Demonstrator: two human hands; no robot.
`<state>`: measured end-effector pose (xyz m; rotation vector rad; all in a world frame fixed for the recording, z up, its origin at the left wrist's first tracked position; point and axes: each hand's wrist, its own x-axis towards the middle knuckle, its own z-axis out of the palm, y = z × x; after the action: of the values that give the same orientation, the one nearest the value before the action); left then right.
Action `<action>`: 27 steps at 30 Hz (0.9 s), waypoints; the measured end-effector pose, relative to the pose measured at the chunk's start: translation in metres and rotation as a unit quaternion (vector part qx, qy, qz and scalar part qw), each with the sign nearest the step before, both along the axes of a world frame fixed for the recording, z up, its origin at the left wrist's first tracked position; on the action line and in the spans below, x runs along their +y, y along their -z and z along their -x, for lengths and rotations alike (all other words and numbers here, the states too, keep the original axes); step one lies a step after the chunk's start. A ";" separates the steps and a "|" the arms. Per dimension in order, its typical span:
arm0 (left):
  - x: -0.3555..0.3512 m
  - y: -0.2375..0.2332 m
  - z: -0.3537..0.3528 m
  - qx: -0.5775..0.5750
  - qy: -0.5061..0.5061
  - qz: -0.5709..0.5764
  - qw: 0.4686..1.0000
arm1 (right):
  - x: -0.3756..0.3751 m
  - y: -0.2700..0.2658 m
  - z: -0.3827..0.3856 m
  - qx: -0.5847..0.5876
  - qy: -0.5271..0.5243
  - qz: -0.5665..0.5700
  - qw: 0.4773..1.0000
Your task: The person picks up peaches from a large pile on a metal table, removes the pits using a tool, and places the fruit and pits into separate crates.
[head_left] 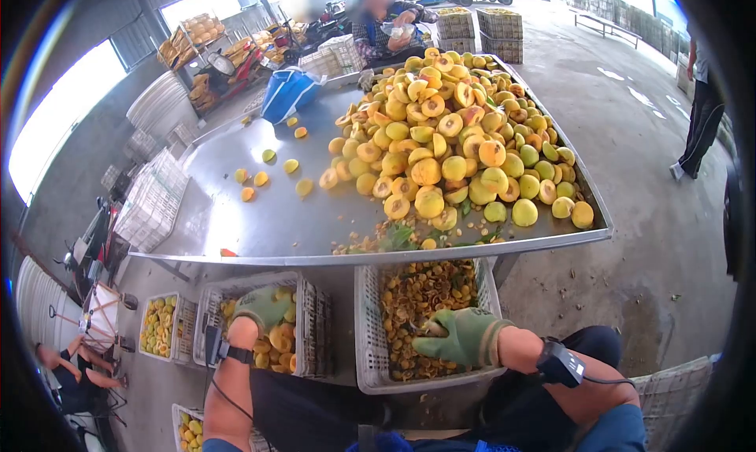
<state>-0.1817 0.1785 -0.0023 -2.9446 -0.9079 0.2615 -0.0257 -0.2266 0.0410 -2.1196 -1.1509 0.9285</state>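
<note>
My left hand [264, 308], in a green glove, is over a plastic crate [206, 306] of halved peaches [281, 338]. Its fingers point away and down and are mostly hidden, so its grip does not show. My right hand [461, 338], gloved the same way, hangs above a second crate [365, 342] filled with peach pits and scraps [417, 294]. The fingers of that hand are curled closed around something small that I cannot make out. Just beyond both crates stands a metal table [228, 161] bearing a big heap of whole and halved peaches [441, 137].
A blue basket-like container [289, 95] rests on the table's far left. Across the table, a person [386, 27] handles something whitish. Another crate of peaches [160, 326] sits at left, and a crate [673, 405] stands by my right side. Someone stands [701, 105] at far right.
</note>
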 end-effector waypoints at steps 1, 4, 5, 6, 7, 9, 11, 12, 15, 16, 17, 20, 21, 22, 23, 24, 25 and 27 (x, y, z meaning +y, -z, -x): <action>0.020 0.017 -0.011 -0.156 0.022 0.169 0.973 | 0.001 0.002 -0.003 0.028 0.028 0.005 0.999; -0.062 -0.032 -0.090 -0.270 0.075 0.127 0.951 | 0.001 0.009 -0.014 0.073 0.105 -0.010 0.992; -0.070 -0.027 -0.117 -0.313 0.129 0.127 0.932 | 0.002 0.012 -0.019 0.058 0.128 -0.042 0.989; -0.070 -0.014 -0.147 -0.335 0.194 0.125 0.914 | 0.002 0.015 -0.026 0.043 0.152 -0.074 0.985; -0.075 -0.007 -0.179 -0.319 0.187 0.144 0.918 | 0.002 0.026 -0.032 0.046 0.171 -0.128 0.976; -0.091 0.002 -0.238 -0.245 0.100 0.202 0.943 | 0.006 0.040 -0.046 0.080 0.207 -0.159 0.962; -0.095 0.033 -0.275 -0.222 0.071 0.205 0.950 | 0.008 0.031 -0.055 0.179 0.258 -0.162 0.936; -0.095 0.048 -0.292 -0.210 0.057 0.207 0.954 | 0.008 0.032 -0.061 0.185 0.255 -0.161 0.935; -0.103 0.048 -0.294 -0.216 0.093 0.204 0.950 | 0.012 0.046 -0.081 0.197 0.252 -0.177 0.931; -0.105 0.037 -0.285 -0.214 0.108 0.230 0.943 | 0.011 0.043 -0.084 0.198 0.254 -0.192 0.927; -0.107 0.028 -0.272 -0.267 0.151 0.337 0.890 | 0.012 0.039 -0.088 0.200 0.255 -0.208 0.923; -0.138 0.005 -0.229 -0.286 -0.005 0.600 0.747 | 0.020 0.033 -0.092 0.264 0.222 -0.251 0.904; -0.147 0.009 -0.216 -0.298 0.010 0.624 0.722 | 0.025 0.033 -0.090 0.301 0.207 -0.273 0.890; -0.156 0.016 -0.204 -0.310 0.027 0.647 0.696 | 0.032 0.033 -0.089 0.337 0.192 -0.295 0.873; -0.165 0.017 -0.198 -0.320 0.046 0.671 0.667 | 0.038 0.027 -0.085 0.331 0.189 -0.282 0.880; -0.173 0.014 -0.194 -0.352 0.134 0.600 0.706 | 0.041 0.026 -0.084 0.317 0.183 -0.275 0.889; -0.183 0.008 -0.190 -0.377 0.222 0.522 0.732 | 0.042 0.027 -0.083 0.303 0.179 -0.268 0.897; -0.195 0.017 -0.187 -0.372 0.093 0.723 0.574 | 0.044 0.031 -0.085 0.273 0.166 -0.265 0.910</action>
<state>0.0050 -0.0166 -0.0191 -4.8548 -0.2154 -0.7458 0.0591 -0.1828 0.0099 -1.4218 -0.6293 0.8466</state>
